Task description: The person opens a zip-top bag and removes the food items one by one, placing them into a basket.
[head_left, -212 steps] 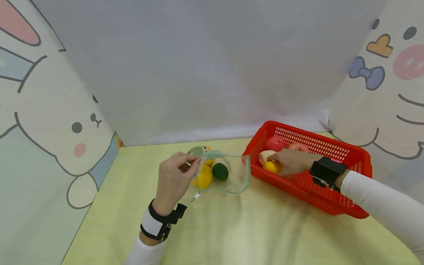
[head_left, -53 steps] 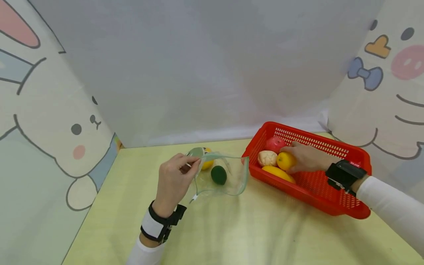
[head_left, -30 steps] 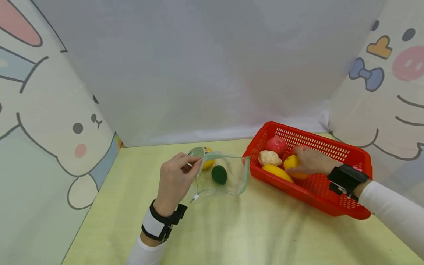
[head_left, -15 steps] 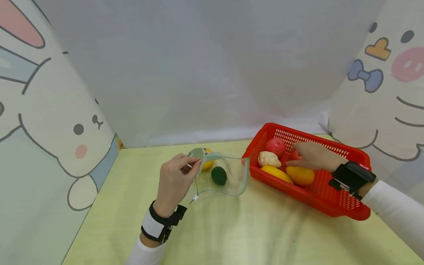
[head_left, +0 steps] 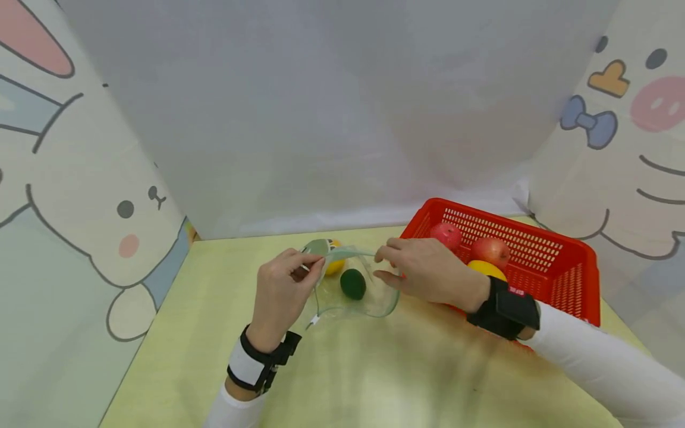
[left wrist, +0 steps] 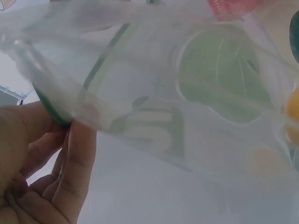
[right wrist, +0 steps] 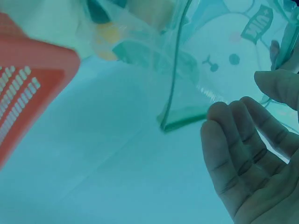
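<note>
My left hand (head_left: 283,291) pinches the edge of a clear zip bag (head_left: 381,300) between thumb and fingers. The left wrist view shows the bag's printed film (left wrist: 145,88) close up, with the thumb and fingertips on its rim. Through the film show a dark green fruit (head_left: 352,284) and a yellow fruit (head_left: 336,267). My right hand (head_left: 428,270) reaches over to the bag's right edge, thumb and fingers apart. In the right wrist view, these fingers (right wrist: 217,149) lie beside the bag's green-edged corner (right wrist: 173,123) and hold nothing.
A red perforated basket (head_left: 580,279) stands at the right, its front left part hidden behind my right arm. Inside are a pink fruit (head_left: 445,235), a red apple (head_left: 490,252) and a yellow fruit (head_left: 487,269). A grey-white sheet (head_left: 321,148) rises behind the pale yellow table (head_left: 332,380).
A yellow fruit seen in the bag 7.1 s ago no longer shows there. My right hand handled yellow fruit in the basket, then moved left to the bag. The left hand stays put.
</note>
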Demonstrator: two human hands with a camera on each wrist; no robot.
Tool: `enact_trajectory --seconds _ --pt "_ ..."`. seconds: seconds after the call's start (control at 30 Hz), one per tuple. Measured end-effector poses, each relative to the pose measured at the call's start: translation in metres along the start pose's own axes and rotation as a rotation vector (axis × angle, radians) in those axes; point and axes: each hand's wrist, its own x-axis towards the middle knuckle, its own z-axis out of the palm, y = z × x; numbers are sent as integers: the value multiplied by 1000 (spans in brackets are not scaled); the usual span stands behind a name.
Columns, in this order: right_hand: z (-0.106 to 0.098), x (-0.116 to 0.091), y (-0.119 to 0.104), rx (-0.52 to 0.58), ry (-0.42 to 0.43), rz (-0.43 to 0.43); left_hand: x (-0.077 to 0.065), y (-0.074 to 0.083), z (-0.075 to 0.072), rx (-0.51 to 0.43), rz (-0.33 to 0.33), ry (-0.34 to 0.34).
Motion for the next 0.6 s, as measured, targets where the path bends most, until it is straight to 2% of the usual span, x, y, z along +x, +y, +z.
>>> enact_trajectory --seconds 0.13,0.23,0.43,0.53,0.6 --pt "14 18 -23 2 -86 -79 0 0 0 7 1 -4" --pt "33 31 -31 44 -171 -102 0 0 0 13 4 -4" --pt "75 57 -31 71 -387 -24 0 0 1 4 -1 -1" --pt "95 65 -27 51 -423 17 0 0 2 -2 1 -3" --pt "107 68 -25 15 -412 33 0 0 2 -5 3 -5"
